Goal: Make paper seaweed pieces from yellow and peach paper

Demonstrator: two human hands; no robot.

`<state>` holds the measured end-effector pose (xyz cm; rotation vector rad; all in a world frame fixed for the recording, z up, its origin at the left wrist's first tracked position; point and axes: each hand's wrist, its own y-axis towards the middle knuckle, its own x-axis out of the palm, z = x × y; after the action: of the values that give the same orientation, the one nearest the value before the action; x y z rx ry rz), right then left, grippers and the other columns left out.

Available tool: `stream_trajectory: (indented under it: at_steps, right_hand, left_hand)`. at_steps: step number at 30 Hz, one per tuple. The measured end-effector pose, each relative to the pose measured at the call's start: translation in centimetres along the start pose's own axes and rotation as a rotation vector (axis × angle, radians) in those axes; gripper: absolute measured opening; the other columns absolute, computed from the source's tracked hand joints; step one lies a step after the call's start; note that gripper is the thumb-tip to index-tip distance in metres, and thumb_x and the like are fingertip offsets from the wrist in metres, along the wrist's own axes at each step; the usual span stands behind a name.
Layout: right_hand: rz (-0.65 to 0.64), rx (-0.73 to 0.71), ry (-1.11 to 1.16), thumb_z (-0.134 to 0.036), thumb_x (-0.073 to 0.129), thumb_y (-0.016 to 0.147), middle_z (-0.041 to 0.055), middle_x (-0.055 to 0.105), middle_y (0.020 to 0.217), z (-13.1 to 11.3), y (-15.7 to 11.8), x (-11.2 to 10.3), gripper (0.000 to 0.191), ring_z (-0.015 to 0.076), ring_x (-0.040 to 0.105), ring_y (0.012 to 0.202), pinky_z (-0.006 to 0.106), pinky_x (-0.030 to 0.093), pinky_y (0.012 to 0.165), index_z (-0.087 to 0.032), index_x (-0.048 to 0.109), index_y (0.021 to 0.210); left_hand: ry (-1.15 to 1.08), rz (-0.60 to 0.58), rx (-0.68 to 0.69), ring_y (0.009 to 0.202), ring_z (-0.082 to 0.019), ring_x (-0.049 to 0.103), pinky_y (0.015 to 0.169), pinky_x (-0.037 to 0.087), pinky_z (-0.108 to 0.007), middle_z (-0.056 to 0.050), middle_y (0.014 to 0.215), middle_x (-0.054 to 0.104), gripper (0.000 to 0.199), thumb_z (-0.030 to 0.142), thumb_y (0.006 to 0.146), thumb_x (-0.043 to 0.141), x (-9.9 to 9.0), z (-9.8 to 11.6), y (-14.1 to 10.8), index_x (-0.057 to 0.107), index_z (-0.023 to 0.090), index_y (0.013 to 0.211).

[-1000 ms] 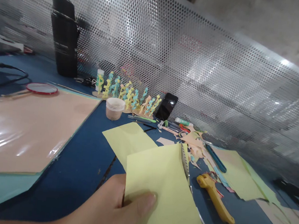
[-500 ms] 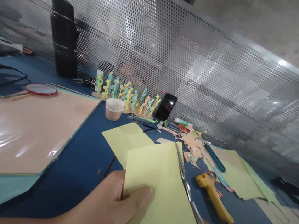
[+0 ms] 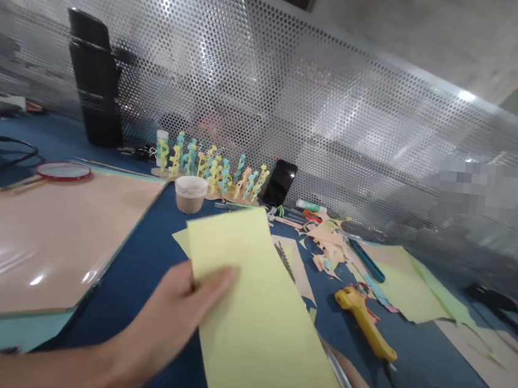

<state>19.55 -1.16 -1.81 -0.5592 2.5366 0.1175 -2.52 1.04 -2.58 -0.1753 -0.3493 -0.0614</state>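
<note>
My left hand [image 3: 176, 315] pinches a sheet of yellow paper [image 3: 259, 323] by its left edge, thumb on top and fingers behind. The sheet is held up over the table, leaning away from me. At the bottom, right of the sheet, my right hand [image 3: 361, 387] shows only in part, its fingers mostly hidden. It is at the metal scissors [image 3: 345, 381], whose toothed blade [image 3: 284, 261] shows past the sheet's right edge. The middle of the scissors is covered by the paper. A second yellow sheet [image 3: 182, 239] peeks out behind the held one.
Paper scraps [image 3: 330, 241], a yellow-handled tool [image 3: 368, 326] and more yellow sheets [image 3: 401, 277] lie to the right. Behind stand a paper cup [image 3: 190, 196], curled paper pieces [image 3: 215, 174], a phone [image 3: 281, 183] and a black bottle [image 3: 95, 81]. A plastic-covered pink sheet [image 3: 51, 234] lies left.
The held paper has shifted left and tilted, with my left hand moving along. The scissors, earlier lying along its right edge in plain sight, are now largely behind it. The camera view has shifted slightly.
</note>
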Motion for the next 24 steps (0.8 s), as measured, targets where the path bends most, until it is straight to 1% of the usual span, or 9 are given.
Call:
stream_trajectory:
  at_steps: [3, 5, 7, 9, 12, 14, 16, 19, 24]
  right_hand:
    - [-0.048, 0.137, -0.266, -0.044, 0.051, 0.083, 0.0039, 0.069, 0.073, 0.3, -0.6, -0.2, 0.025, 0.0206, 0.066, 0.068, 0.027, 0.051, 0.066, -0.024, 0.064, 0.083]
    - [-0.1, 0.168, -0.511, -0.039, 0.057, 0.077, 0.0018, 0.067, 0.069, 0.5, -1.1, -0.4, 0.016, 0.0186, 0.061, 0.058, 0.025, 0.044, 0.052, -0.023, 0.061, 0.074]
    - [-0.099, 0.103, -0.675, -0.033, 0.062, 0.071, 0.0003, 0.067, 0.072, 0.5, -1.6, -1.0, 0.01, 0.0181, 0.061, 0.059, 0.025, 0.039, 0.051, -0.024, 0.061, 0.07]
    - [-0.019, 0.055, -0.759, -0.032, 0.062, 0.069, -0.0017, 0.067, 0.076, 0.5, -2.0, -2.0, 0.006, 0.0194, 0.062, 0.066, 0.027, 0.04, 0.057, -0.026, 0.062, 0.072]
    - [0.209, 0.181, -0.915, -0.04, 0.053, 0.079, 0.0001, 0.07, 0.088, 1.0, -1.9, -4.4, 0.018, 0.0266, 0.065, 0.077, 0.034, 0.042, 0.062, -0.03, 0.062, 0.09]
    - [0.288, 0.257, -1.045, -0.046, 0.045, 0.084, 0.0065, 0.069, 0.095, 2.0, -1.3, -5.9, 0.028, 0.0321, 0.066, 0.085, 0.039, 0.044, 0.063, -0.024, 0.061, 0.092]
    - [0.257, 0.333, -1.106, -0.047, 0.041, 0.086, 0.0109, 0.069, 0.1, 3.1, -0.6, -6.9, 0.035, 0.0344, 0.066, 0.088, 0.042, 0.046, 0.064, -0.02, 0.061, 0.096]
    - [0.189, 0.334, -1.083, -0.047, 0.045, 0.086, 0.0096, 0.071, 0.089, 4.3, 0.2, -7.0, 0.035, 0.0315, 0.069, 0.08, 0.038, 0.048, 0.06, -0.018, 0.065, 0.086]
    - [0.21, 0.314, -1.143, -0.035, 0.053, 0.087, 0.0147, 0.07, 0.09, 4.3, 0.0, -6.1, 0.026, 0.0337, 0.069, 0.081, 0.038, 0.049, 0.06, -0.013, 0.066, 0.086]
  left_hand:
    - [-0.133, 0.233, 0.242, 0.075, -0.021, 0.07, 0.063, 0.055, -0.025, -0.002, 0.085, 0.076, 0.037, 0.033, 0.079, 0.068, -0.5, 2.3, 1.0, 0.063, 0.014, 0.111]
    - [-0.184, 0.25, 0.372, 0.09, -0.018, 0.068, 0.075, 0.054, -0.02, 0.004, 0.097, 0.074, 0.035, 0.023, 0.079, 0.068, -1.2, 4.1, 2.2, 0.061, 0.018, 0.113]
    - [-0.233, 0.343, 0.45, 0.091, -0.016, 0.067, 0.072, 0.055, -0.017, 0.008, 0.094, 0.074, 0.022, 0.019, 0.08, 0.067, -2.2, 5.7, 3.7, 0.064, 0.021, 0.102]
    - [-0.266, 0.487, 0.544, 0.083, -0.014, 0.069, 0.06, 0.057, -0.017, 0.005, 0.09, 0.074, 0.009, 0.022, 0.088, 0.058, -3.4, 6.7, 5.2, 0.065, 0.022, 0.091]
    - [-0.227, 0.487, 0.519, 0.074, -0.013, 0.069, 0.056, 0.057, -0.018, 0.002, 0.085, 0.074, 0.015, 0.02, 0.092, 0.049, -4.9, 7.7, 7.2, 0.064, 0.02, 0.091]
    - [-0.195, 0.459, 0.433, 0.065, -0.012, 0.068, 0.055, 0.056, -0.018, 0.0, 0.076, 0.074, 0.018, 0.02, 0.094, 0.046, -5.3, 8.2, 8.0, 0.064, 0.018, 0.092]
    - [-0.148, 0.401, 0.329, 0.06, -0.013, 0.067, 0.053, 0.056, -0.021, -0.001, 0.071, 0.073, 0.022, 0.018, 0.094, 0.043, -5.2, 8.7, 8.7, 0.064, 0.014, 0.094]
    - [-0.065, 0.307, 0.219, 0.061, -0.017, 0.066, 0.052, 0.055, -0.025, -0.004, 0.073, 0.073, 0.023, 0.018, 0.094, 0.043, -4.4, 9.4, 10.2, 0.065, 0.011, 0.095]
    - [0.04, 0.153, 0.138, 0.081, -0.016, 0.065, 0.069, 0.055, -0.03, -0.007, 0.102, 0.066, 0.019, 0.023, 0.092, 0.052, -1.0, 9.4, 14.2, 0.06, 0.014, 0.107]
